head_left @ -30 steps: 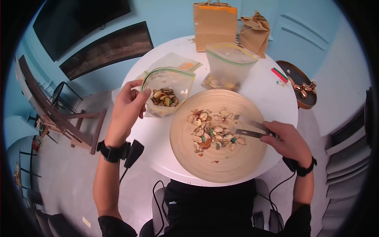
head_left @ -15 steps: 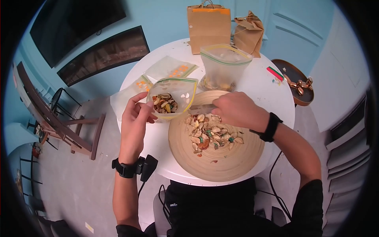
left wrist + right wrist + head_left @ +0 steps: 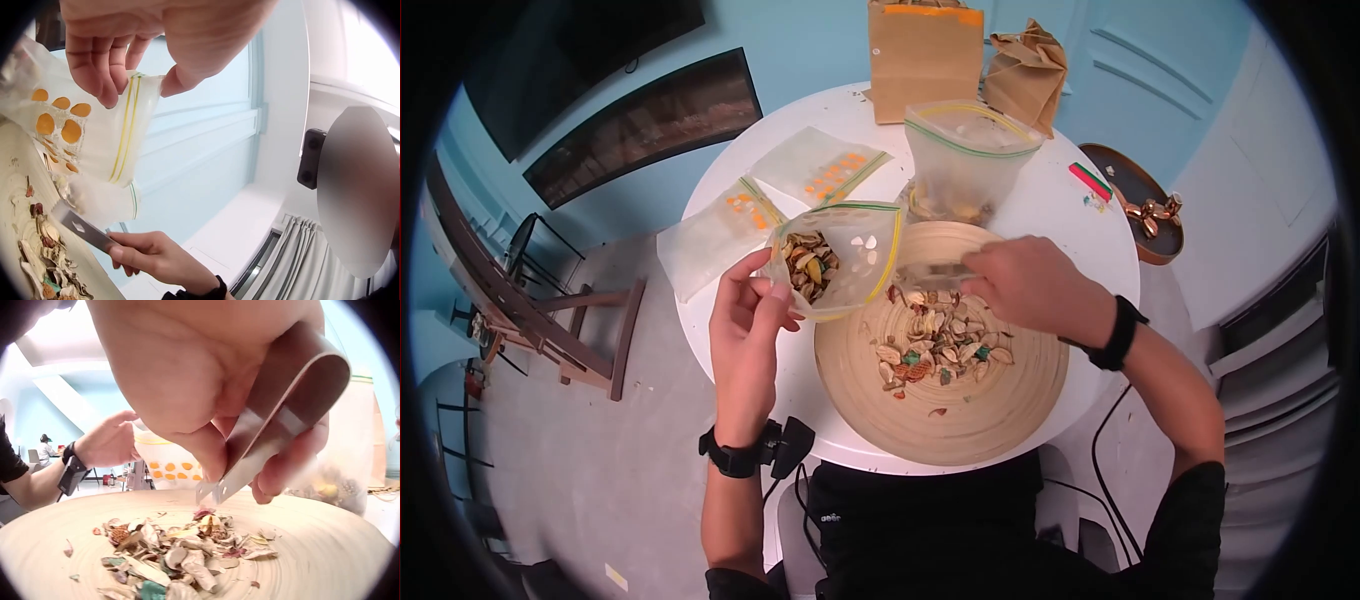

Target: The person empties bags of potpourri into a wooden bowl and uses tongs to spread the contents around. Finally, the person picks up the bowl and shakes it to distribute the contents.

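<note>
My left hand [image 3: 745, 335] pinches the rim of a clear zip bag [image 3: 855, 265] between thumb and fingers. The bag's mouth faces the plate, and dried petals and slices [image 3: 808, 268] lie inside. Orange dots mark its outer side in the left wrist view. My right hand [image 3: 1040, 288] grips flat metal tongs [image 3: 278, 372], bent round at one end. Their tips are close together, low at the far side of a heap of dried petals [image 3: 181, 556]; whether they hold a piece I cannot tell. The heap lies on a round wooden plate [image 3: 880, 425].
Behind the plate a second zip bag [image 3: 970, 165] stands upright with dried pieces at its bottom. Two flat zip bags with orange dots, one nearer [image 3: 715, 240] and one farther [image 3: 815, 165], lie at left. Paper bags [image 3: 925, 65] stand at the back of the white table [image 3: 1090, 240].
My right hand has swung the tongs from the plate's right side to its far side, then slightly right. My left hand has brought the bag rightward, tipping its mouth over the plate's edge.
</note>
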{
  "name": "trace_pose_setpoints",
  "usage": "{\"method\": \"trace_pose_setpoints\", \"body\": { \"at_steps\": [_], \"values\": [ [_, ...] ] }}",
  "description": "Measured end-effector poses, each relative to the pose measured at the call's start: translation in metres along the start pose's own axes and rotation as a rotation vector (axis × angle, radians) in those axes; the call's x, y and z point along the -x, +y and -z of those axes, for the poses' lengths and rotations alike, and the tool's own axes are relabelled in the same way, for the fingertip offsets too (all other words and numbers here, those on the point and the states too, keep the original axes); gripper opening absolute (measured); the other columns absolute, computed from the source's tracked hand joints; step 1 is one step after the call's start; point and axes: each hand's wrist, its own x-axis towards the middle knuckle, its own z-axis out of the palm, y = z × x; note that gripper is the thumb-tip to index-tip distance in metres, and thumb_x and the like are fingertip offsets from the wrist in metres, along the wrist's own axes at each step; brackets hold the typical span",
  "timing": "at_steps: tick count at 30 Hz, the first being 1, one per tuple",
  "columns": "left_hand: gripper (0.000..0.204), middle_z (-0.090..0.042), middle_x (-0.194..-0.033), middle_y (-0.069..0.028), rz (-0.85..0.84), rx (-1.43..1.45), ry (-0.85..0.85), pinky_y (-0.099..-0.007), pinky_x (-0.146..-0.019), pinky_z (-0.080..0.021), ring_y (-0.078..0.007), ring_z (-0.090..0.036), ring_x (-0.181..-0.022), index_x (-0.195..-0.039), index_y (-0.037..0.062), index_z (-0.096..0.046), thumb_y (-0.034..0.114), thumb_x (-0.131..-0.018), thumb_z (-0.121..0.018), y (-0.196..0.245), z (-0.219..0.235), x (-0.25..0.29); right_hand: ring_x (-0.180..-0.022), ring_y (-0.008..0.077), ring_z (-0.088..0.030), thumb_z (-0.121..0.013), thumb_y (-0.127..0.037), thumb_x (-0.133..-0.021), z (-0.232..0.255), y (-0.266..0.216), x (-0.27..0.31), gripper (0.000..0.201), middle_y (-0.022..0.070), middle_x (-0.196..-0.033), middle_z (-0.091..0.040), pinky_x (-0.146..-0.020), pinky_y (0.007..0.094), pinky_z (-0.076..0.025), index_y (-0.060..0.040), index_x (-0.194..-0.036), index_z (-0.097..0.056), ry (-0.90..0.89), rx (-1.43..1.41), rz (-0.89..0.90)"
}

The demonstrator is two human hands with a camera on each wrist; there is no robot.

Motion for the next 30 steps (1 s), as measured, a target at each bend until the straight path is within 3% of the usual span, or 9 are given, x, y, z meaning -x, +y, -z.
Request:
{"method": "trace_pose_setpoints", "body": {
  "at_steps": [5, 8, 17, 26, 30],
  "values": [
    [0.04, -0.058, -0.091, -0.0018, -0.037, 0.034, 0.057, -0.0252, -0.073, -0.046, -0.0105, -0.056, -0.079, -0.135, -0.0006, -0.053, 0.014, -0.099, -0.061, -0.006, -0.013, 0.015, -0.08, 0.0364, -0.069, -0.065, -0.029, -0.094, -0.016, 0.005, -0.009, 0.028, 0.0154, -0.08, -0.068, -0.071, 0.0457, -0.054, -0.0023, -0.084, -0.066, 0.055, -0.012, 0.042],
    [0.04, -0.058, -0.091, -0.002, -0.072, 0.048, 0.089, -0.0251, -0.073, -0.047, -0.01, -0.055, -0.079, -0.135, -0.0008, -0.053, 0.011, -0.098, -0.062, -0.008, -0.02, 0.026, -0.083, 0.0363, -0.068, -0.065, -0.029, -0.094, -0.005, 0.004, 0.017, 0.028, 0.0161, -0.082, -0.068, -0.074, 0.0454, -0.054, -0.0021, -0.087, -0.066, -0.043, -0.016, 0.025],
    [0.042, -0.058, -0.097, -0.0022, -0.175, -0.094, 0.015, -0.0242, -0.072, -0.049, -0.009, -0.056, -0.085, -0.136, 0.0012, -0.051, 0.007, -0.097, -0.064, -0.019, 0.0, 0.035, -0.086, 0.0389, -0.068, -0.065, -0.032, -0.096, 0.012, 0.036, 0.064, 0.032, 0.0192, -0.088, -0.07, -0.075, 0.0462, -0.053, -0.0005, -0.098, -0.066, -0.108, -0.175, -0.254],
    [0.042, -0.058, -0.098, -0.0036, -0.175, -0.148, -0.024, -0.025, -0.072, -0.049, -0.01, -0.057, -0.084, -0.137, 0.0004, -0.05, 0.009, -0.098, -0.061, -0.013, 0.002, 0.031, -0.087, 0.0407, -0.067, -0.063, -0.032, -0.098, -0.018, 0.04, 0.034, 0.035, 0.0236, -0.089, -0.069, -0.078, 0.0463, -0.052, 0.0015, -0.108, -0.064, -0.123, -0.474, -0.078],
    [0.041, -0.06, -0.098, -0.004, -0.192, -0.148, -0.055, -0.0254, -0.072, -0.05, -0.0104, -0.057, -0.084, -0.137, -0.0002, -0.05, 0.009, -0.099, -0.06, -0.015, 0.005, 0.03, -0.09, 0.0394, -0.067, -0.062, -0.031, -0.098, -0.018, 0.025, 0.042, 0.037, 0.0236, -0.09, -0.068, -0.08, 0.0444, -0.052, 0.0024, -0.114, -0.063, -0.24, -0.575, -0.007]
  ]
}}
